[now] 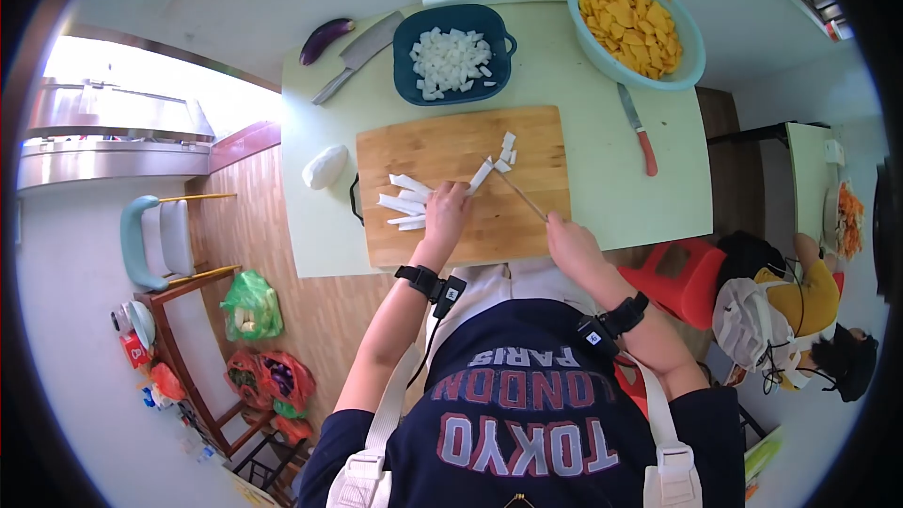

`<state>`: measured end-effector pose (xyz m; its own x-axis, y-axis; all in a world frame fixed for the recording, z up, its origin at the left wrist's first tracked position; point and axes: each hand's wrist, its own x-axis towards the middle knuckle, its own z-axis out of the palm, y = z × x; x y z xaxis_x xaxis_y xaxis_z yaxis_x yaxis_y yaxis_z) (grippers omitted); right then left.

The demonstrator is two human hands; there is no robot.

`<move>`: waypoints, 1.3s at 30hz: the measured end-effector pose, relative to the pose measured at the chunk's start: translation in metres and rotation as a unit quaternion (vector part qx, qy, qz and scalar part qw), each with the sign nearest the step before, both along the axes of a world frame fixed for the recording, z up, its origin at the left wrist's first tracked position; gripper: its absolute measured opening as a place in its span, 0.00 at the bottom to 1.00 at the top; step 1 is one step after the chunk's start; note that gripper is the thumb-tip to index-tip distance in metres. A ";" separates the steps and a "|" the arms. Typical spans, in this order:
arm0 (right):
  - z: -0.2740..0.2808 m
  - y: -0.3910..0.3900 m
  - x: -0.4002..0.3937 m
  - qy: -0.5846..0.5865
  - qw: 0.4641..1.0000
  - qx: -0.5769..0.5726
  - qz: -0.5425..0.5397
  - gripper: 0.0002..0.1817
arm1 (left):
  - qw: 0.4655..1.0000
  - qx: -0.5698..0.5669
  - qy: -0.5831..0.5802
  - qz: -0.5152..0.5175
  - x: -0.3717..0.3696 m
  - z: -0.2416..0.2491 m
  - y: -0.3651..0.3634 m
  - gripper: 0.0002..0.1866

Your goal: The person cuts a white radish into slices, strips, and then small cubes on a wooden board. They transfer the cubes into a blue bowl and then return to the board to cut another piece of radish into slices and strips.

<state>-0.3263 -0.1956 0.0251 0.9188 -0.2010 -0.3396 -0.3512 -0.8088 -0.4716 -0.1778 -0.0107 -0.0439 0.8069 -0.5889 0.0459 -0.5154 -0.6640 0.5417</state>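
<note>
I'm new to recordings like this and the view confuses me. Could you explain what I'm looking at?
There is no machine: a person's bare left hand and right hand do the work, with a black strapped device on each wrist. The single picture comes from a camera worn on the head, looking forward and down, so the person's dark printed shirt fills the bottom.

The left hand holds a slim white stick against a rectangular wooden board. The right hand grips what looks like a thin knife, seen nearly edge-on.

Around the board, on the pale green table, are a dark blue container of white cubes, a round light-blue bowl of yellow-orange slices, a purple eggplant, a broad metal cleaver and a red-handled knife.
</note>
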 end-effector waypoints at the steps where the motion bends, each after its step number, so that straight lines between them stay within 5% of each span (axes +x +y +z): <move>1: 0.004 0.001 0.003 0.001 1.000 0.001 0.003 0.06 | 1.000 -0.015 0.006 -0.002 -0.002 -0.001 0.000 0.10; 13: -0.009 -0.002 0.026 0.073 0.997 -0.023 0.034 0.07 | 0.998 -0.045 -0.038 0.006 -0.008 -0.007 0.006 0.07; 22: -0.022 -0.018 0.047 0.004 0.995 0.095 0.022 0.09 | 0.998 -0.051 -0.030 0.005 -0.008 -0.004 0.009 0.04; 30: 0.004 0.002 0.014 0.036 0.997 -0.051 0.053 0.06 | 0.998 -0.057 -0.030 0.009 -0.008 -0.005 0.010 0.04; 39: 0.000 0.000 0.025 0.067 0.995 -0.039 0.061 0.06 | 0.998 -0.063 -0.029 0.008 -0.007 -0.004 0.010 0.04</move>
